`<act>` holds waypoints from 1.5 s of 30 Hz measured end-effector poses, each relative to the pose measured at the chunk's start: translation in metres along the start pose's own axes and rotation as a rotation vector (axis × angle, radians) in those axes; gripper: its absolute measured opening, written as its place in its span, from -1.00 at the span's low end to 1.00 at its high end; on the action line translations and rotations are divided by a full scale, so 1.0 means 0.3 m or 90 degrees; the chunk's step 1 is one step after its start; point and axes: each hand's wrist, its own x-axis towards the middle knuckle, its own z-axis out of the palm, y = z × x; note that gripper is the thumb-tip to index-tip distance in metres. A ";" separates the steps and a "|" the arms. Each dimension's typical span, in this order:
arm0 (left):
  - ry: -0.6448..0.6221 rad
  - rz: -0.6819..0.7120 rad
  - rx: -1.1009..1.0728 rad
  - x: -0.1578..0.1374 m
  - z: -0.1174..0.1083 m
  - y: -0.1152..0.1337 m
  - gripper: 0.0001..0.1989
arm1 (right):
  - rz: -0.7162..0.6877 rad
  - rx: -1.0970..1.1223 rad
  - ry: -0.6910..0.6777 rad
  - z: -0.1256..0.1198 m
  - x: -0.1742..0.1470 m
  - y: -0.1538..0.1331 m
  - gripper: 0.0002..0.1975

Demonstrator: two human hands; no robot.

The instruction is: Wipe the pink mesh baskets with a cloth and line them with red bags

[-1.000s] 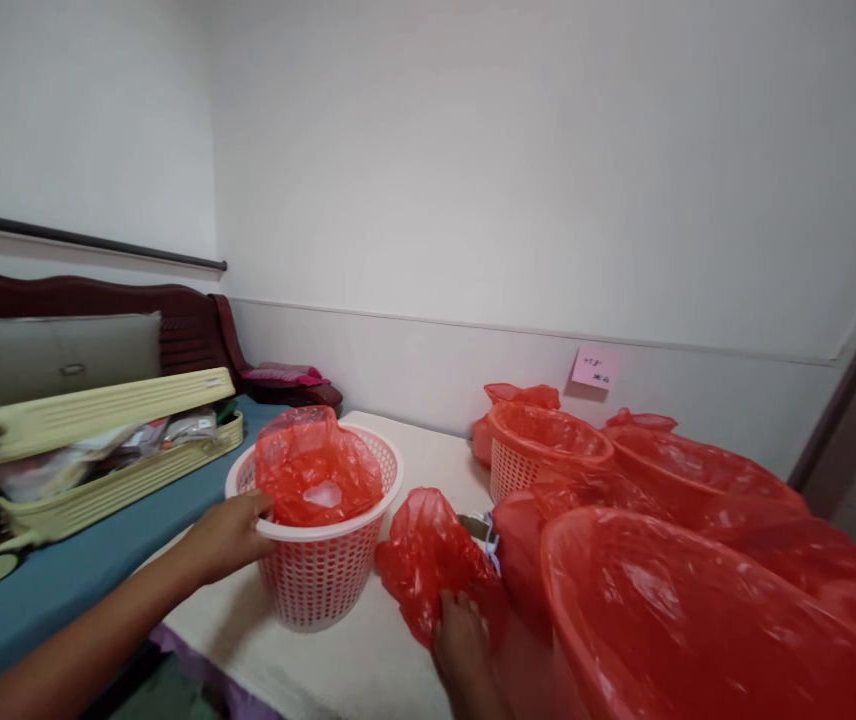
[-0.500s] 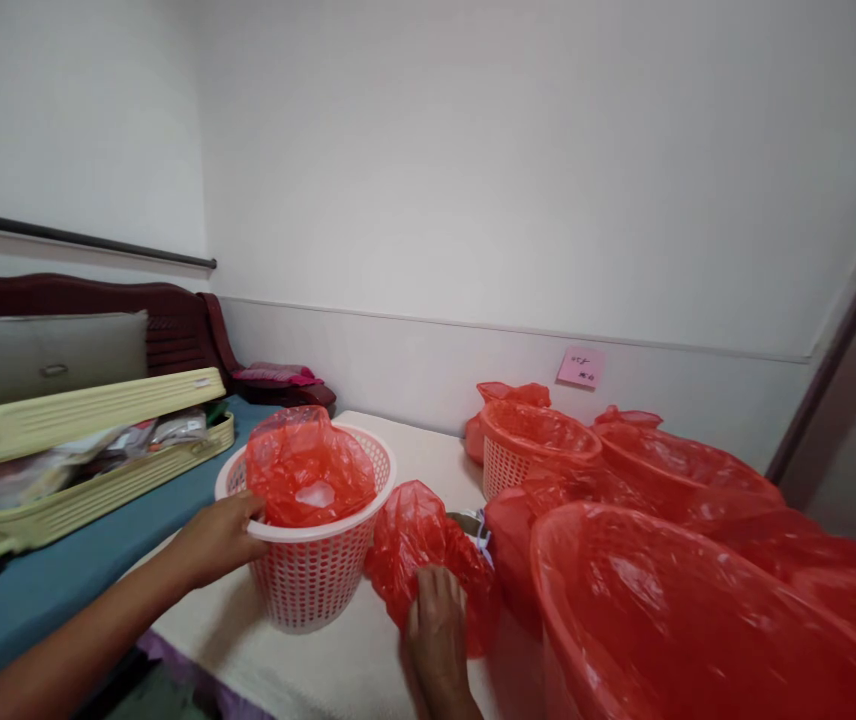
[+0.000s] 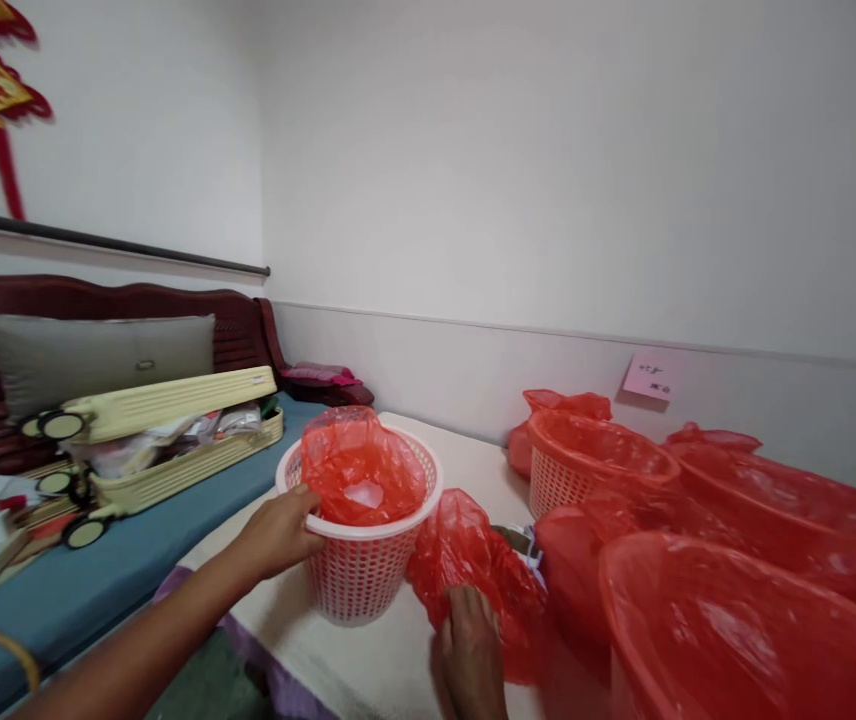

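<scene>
My left hand [image 3: 289,530] grips the near left rim of a white perforated plastic basket [image 3: 359,580], thumb and fingers around the edge. Inside that basket sits a crumpled red plastic bag [image 3: 364,465], with something pale at its bottom. Just to the right, my right hand [image 3: 471,640] has its fingers closed on another red plastic bag [image 3: 462,540], which lies bunched on the table [image 3: 308,650]. Behind this bag a round greenish-brown object [image 3: 516,538] and a white strip partly show; I cannot make out what they are.
Red-lined baskets [image 3: 585,470] crowd the right side, with a large one [image 3: 743,620] nearest. An open pale yellow suitcase [image 3: 180,430] full of packed items lies on the blue-covered bench at left. A pink note [image 3: 648,377] is stuck to the wall.
The view has swung left, so everything sits farther right and more of the bench shows. Both hands keep their holds on the basket rim and the red bag.
</scene>
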 end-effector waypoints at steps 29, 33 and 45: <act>-0.211 -0.037 0.015 0.248 -0.091 0.190 0.15 | 0.050 0.041 -0.050 0.090 -0.010 0.002 -0.66; -0.195 0.020 0.008 0.284 -0.021 0.243 0.10 | 0.034 0.050 -0.053 0.115 -0.009 0.004 -0.64; -0.198 -0.061 -0.039 0.383 0.081 0.176 -0.73 | 0.042 0.097 -0.088 0.143 -0.013 0.016 -0.63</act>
